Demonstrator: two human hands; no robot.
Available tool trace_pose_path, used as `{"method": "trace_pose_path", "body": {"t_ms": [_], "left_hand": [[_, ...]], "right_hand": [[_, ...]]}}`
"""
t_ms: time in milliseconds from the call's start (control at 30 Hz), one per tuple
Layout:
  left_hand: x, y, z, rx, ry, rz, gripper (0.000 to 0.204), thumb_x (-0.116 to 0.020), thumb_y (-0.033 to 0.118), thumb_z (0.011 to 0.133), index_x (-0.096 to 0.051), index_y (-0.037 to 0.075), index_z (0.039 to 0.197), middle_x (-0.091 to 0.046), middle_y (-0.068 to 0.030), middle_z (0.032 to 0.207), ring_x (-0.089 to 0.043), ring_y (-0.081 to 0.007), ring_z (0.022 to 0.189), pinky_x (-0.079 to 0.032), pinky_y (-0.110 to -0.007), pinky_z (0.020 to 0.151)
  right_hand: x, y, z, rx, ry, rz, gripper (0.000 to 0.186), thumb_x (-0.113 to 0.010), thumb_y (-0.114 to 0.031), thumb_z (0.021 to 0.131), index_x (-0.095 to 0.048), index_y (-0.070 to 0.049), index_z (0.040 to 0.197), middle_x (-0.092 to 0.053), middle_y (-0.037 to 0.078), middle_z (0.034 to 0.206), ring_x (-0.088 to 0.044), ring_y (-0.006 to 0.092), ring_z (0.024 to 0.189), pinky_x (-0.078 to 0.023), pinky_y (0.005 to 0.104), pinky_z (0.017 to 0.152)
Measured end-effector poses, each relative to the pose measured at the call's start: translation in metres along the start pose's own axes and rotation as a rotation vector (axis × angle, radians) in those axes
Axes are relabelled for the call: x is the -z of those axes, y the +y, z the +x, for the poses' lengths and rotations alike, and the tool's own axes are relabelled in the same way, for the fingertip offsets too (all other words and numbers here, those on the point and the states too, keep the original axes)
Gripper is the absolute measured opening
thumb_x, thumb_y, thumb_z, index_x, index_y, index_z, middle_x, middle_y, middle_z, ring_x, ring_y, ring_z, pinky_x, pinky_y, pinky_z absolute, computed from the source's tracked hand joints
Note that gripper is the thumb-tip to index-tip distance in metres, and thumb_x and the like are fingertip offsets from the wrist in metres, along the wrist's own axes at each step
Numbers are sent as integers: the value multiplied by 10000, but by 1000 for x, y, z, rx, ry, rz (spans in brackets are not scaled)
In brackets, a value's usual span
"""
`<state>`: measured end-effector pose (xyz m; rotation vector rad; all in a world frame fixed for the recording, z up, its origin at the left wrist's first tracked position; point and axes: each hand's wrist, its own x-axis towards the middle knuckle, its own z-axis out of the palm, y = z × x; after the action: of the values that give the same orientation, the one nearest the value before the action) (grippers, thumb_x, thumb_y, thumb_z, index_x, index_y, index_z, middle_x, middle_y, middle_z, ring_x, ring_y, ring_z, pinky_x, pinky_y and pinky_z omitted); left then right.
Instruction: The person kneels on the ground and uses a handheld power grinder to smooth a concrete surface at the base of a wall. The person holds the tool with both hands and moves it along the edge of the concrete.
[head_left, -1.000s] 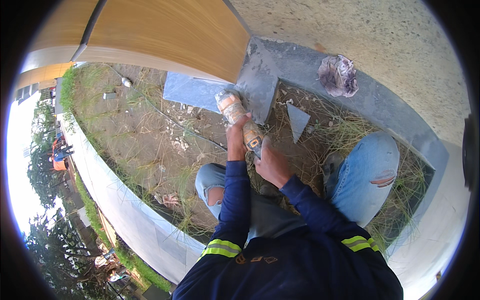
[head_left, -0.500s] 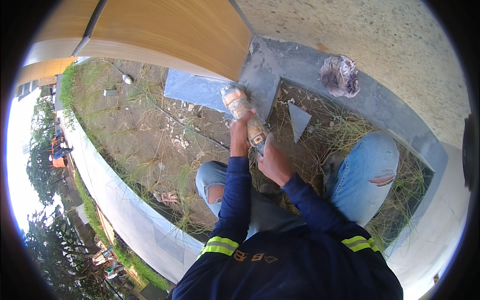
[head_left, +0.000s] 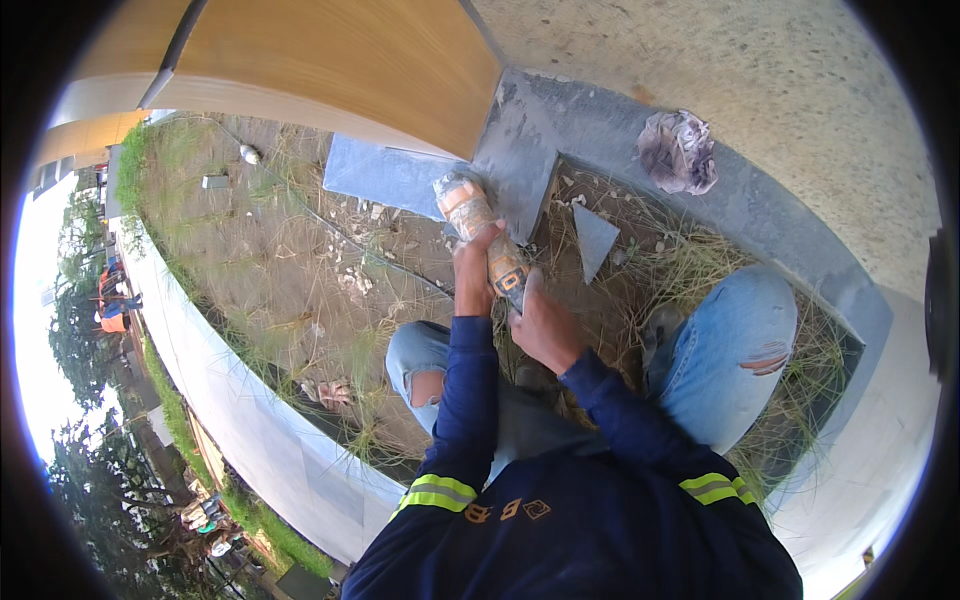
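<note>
Both my hands are closed around a dusty orange power tool, which looks like an angle grinder (head_left: 466,205), its body wrapped in places with pale tape. My left hand (head_left: 474,264) grips the middle of its body from the left side. My right hand (head_left: 545,326) is wrapped round its dark rear end, closer to me. The tool's far end points away, at the edge of a grey stone slab (head_left: 375,172) by the wood-look panel; whether it touches the slab I cannot tell. Its working end is hidden.
A triangular grey stone piece (head_left: 595,242) lies on the soil to the right. Crumpled greyish plastic or paper (head_left: 678,152) rests on the grey ledge (head_left: 770,195). A cable (head_left: 340,228) crosses the dirt at left. The wood-look panel (head_left: 340,70) and rough wall (head_left: 760,70) form a corner.
The grinder and both hands keep the same grip and have shifted very slightly left in the picture, as has the whole scene.
</note>
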<state>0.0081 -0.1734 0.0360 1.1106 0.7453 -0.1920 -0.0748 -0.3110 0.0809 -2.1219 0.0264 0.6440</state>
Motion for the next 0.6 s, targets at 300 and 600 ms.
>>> {"method": "trace_pose_path", "body": {"t_ms": [300,600], "left_hand": [[1,-3,-9,-5,43,-17,296,-782,110,844,-632,-17,1065,-656,-93,847,-646,-212,635,-549,-367,567],[2,-3,-7,-45,33,87,289,-753,104,873,-632,-32,1098,-664,-107,883,-657,-218,670,-560,-367,594]], "right_hand": [[-3,2,-2,17,7,-23,735,-714,-147,873,-330,143,1428,-692,313,947,-690,501,844,-545,564,729],[-21,16,-1,63,81,46,787,-715,-166,872,-290,134,1463,-679,340,940,-681,520,851,-537,580,730]]}}
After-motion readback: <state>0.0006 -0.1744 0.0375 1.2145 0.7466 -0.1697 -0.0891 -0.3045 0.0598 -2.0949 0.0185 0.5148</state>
